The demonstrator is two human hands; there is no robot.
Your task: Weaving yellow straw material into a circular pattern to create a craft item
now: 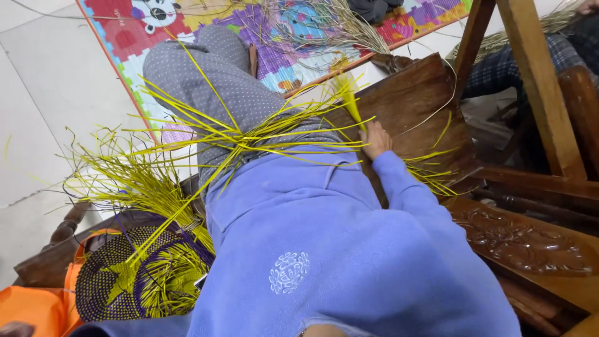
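My right hand (374, 139) reaches out from a blue fleece sleeve to the dark wooden seat (418, 106) beside me. Its fingers are closed on a bundle of long yellow strips (347, 100) that stands up from the hand. More yellow strips (249, 134) fan across my lap and grey dotted trouser leg (212, 75). A half-woven round basket (118, 281) in purple and yellow lies at my lower left, with loose yellow ends (137, 181) sticking out of it. My left hand is hidden.
A colourful foam play mat (281, 37) covers the floor ahead, with a pile of dry pale straw (324, 25) on it. Carved wooden furniture (530, 243) stands on my right. Orange fabric (31, 309) lies at the lower left. Another person's checked trouser leg (536, 56) shows at the upper right.
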